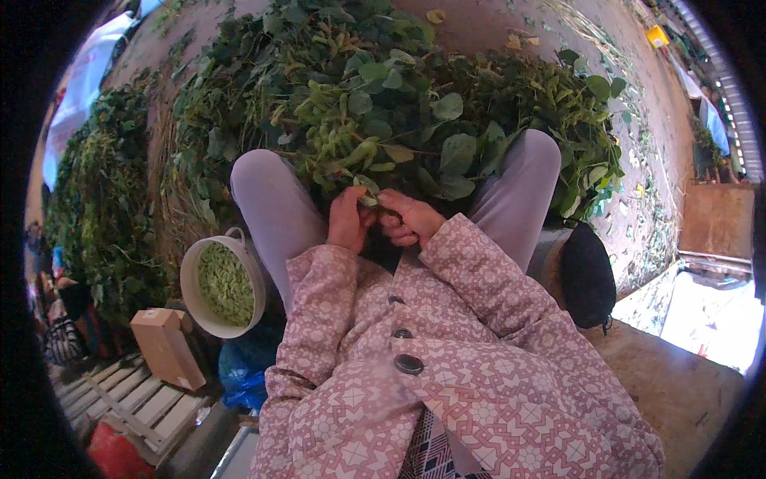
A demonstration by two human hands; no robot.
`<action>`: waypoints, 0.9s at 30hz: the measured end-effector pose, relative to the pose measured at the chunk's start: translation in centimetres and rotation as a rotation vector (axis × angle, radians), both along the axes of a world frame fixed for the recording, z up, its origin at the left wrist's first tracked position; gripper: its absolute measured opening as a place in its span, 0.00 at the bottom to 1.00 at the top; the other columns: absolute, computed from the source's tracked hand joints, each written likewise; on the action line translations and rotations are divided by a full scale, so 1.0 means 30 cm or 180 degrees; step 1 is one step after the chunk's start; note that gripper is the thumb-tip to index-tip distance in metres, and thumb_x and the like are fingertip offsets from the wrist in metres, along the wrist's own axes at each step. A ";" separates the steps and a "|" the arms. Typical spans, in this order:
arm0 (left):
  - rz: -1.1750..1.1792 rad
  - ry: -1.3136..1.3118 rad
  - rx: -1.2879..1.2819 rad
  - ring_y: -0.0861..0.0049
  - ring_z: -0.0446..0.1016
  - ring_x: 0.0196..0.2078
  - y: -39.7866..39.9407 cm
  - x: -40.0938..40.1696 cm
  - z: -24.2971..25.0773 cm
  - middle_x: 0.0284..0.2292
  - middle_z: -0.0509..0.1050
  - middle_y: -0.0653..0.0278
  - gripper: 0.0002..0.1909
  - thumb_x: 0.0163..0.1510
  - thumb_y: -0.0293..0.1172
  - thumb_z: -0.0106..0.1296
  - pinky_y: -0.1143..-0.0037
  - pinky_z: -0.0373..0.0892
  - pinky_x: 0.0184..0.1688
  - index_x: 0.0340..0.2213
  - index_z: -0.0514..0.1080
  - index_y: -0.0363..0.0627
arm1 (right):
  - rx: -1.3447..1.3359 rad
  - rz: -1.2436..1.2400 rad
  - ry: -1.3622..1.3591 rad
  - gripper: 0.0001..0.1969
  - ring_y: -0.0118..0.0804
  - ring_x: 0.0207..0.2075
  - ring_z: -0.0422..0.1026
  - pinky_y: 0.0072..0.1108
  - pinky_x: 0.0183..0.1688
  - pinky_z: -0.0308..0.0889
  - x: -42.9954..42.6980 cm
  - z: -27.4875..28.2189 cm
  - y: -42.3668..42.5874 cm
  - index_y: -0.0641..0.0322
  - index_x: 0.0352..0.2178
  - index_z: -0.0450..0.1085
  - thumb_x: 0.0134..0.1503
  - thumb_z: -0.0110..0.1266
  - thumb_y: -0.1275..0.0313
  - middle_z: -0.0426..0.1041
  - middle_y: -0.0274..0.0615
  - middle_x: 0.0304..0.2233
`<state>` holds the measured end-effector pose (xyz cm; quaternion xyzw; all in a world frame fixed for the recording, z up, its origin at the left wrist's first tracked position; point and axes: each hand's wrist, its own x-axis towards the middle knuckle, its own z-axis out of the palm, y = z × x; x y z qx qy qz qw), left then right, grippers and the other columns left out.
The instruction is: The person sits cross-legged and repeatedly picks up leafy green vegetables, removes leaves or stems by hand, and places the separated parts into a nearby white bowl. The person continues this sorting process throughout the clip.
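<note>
My left hand and my right hand meet between my knees. Their fingertips pinch a small green pod, partly covered by the fingers. Just beyond them lies a heap of leafy bean plants, probably soybean. A cluster of plump green pods hangs on the stems nearest my hands. Beside my left knee stands a white plastic bucket with a handle. Pale green beans or pods fill much of it, too small to tell which.
Another plant heap lies at the far left. Below the bucket are a cardboard box, a blue plastic bag and a slatted wooden pallet. A black object sits by my right thigh. Leaf scraps litter the floor.
</note>
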<state>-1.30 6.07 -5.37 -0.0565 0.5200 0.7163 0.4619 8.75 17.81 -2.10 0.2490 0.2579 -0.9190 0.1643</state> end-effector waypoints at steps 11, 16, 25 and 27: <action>0.0864 0.0124 -0.0675 0.76 0.68 0.26 0.073 0.011 -0.015 0.26 0.71 0.65 0.14 0.52 0.39 0.42 0.74 0.64 0.28 0.29 0.70 0.39 | 0.4769 -0.0316 0.0430 0.10 0.54 0.27 0.69 0.32 0.28 0.64 -0.007 -0.030 -0.111 0.61 0.34 0.64 0.53 0.47 0.66 0.70 0.52 0.25; 0.1137 0.0298 -0.1085 0.72 0.69 0.28 0.104 -0.010 -0.029 0.28 0.72 0.63 0.16 0.54 0.39 0.39 0.70 0.64 0.31 0.29 0.71 0.39 | 0.4930 -0.0211 0.0545 0.11 0.58 0.29 0.69 0.37 0.29 0.64 -0.017 -0.045 -0.118 0.59 0.34 0.63 0.51 0.48 0.66 0.69 0.55 0.25; 0.0485 0.1180 -0.1737 0.68 0.71 0.27 0.083 -0.019 -0.068 0.26 0.72 0.60 0.14 0.53 0.34 0.38 0.67 0.65 0.27 0.28 0.71 0.38 | 0.4992 -0.0134 0.0579 0.15 0.58 0.28 0.70 0.39 0.29 0.64 -0.034 -0.045 -0.098 0.60 0.38 0.62 0.50 0.50 0.65 0.70 0.56 0.24; 0.0674 0.0215 -0.0695 0.72 0.70 0.25 0.055 -0.002 -0.046 0.26 0.72 0.63 0.12 0.51 0.34 0.41 0.72 0.65 0.24 0.27 0.71 0.40 | 0.4922 -0.0424 0.0875 0.15 0.58 0.28 0.70 0.39 0.30 0.64 -0.041 -0.024 -0.079 0.61 0.37 0.62 0.50 0.50 0.64 0.71 0.56 0.25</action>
